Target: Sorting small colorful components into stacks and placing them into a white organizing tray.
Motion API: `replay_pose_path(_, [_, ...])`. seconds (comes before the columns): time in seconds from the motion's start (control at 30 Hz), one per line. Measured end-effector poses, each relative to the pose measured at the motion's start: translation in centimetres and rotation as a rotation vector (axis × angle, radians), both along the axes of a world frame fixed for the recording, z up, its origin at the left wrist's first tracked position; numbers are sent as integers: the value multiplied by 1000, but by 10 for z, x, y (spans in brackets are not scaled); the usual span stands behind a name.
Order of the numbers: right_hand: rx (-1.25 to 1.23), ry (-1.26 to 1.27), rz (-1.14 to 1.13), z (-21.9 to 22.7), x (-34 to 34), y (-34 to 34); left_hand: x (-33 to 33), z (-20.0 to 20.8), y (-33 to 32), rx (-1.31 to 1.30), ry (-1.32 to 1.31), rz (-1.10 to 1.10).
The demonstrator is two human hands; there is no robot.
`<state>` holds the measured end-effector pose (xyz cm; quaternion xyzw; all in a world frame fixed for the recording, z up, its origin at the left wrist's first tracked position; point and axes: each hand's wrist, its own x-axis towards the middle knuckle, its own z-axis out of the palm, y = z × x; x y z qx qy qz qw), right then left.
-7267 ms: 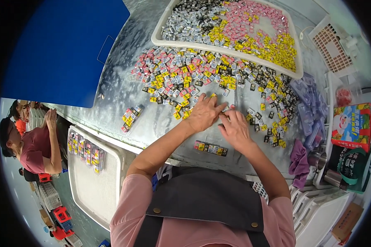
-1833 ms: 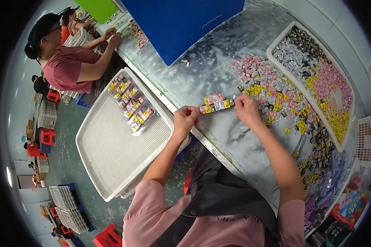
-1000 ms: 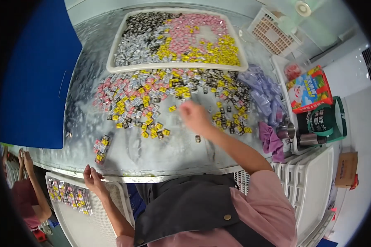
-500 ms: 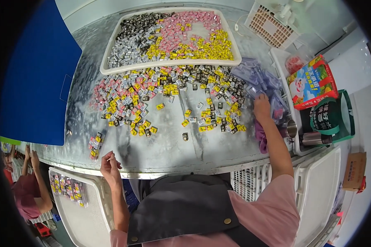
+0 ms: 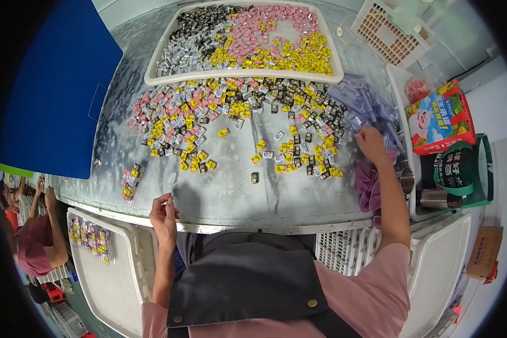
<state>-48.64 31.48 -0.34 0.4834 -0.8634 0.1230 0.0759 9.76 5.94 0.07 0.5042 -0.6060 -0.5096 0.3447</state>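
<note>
At the far left, a co-worker [image 5: 36,243] in a dark red shirt has both hands raised over the table edge, below a big blue board [image 5: 50,84]. Next, a white tray [image 5: 104,287] beside the table bears several clear packs [image 5: 90,236] of small coloured blocks near its upper end. On the table [image 5: 219,191], near the front edge, lies a bundle [image 5: 132,181] of such blocks, set at a slant. To its right is the left hand [image 5: 164,214], over the table edge, fingers half bent with the thumb near them; I cannot tell whether it has hold of anything. Loose blocks [image 5: 174,124], pink, yellow, black and pale grey, spread across the middle, and one black block [image 5: 255,178] lies apart nearer the front. Behind them a large white tub [image 5: 236,74] holds more, grouped by colour. Farther right, the right hand [image 5: 372,142] is at the lower edge of a heap of pale purple plastic cases [image 5: 369,101], fingers curled; its grip cannot be seen. Just below lies a purple cloth [image 5: 367,183], then a metal cup [image 5: 407,180], a bright red-and-blue package [image 5: 439,121] and a green bag [image 5: 483,169].
</note>
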Motion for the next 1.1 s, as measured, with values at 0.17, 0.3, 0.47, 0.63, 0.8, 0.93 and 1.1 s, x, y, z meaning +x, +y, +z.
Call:
replay_pose_path(0.17, [97, -350, 25, 11, -25, -1, -1, -3, 7, 13, -6, -33])
replay_pose_path(0.3, [157, -509, -35, 23, -28, -4, 5, -5, 8, 11, -39, -36])
replay_pose_path(0.47, [169, -662, -53, 32, -29, -5, 10, -11, 12, 9, -46, -23])
replay_pose_path(0.63, [156, -764, -60, 27, -36, 1, 3, -8, 15, 18, -69, -21])
replay_pose_path(0.8, [151, -825, -53, 22, -43, 7, 0, -10, 16, 2, -119, -33])
replay_pose_path(0.93, [143, -857, -61, 23, -43, 6, -1, -12, 17, 14, -114, -34])
replay_pose_path(1.1, [127, -875, -56, 21, -47, 8, -4, -15, 17, 8, -105, -48])
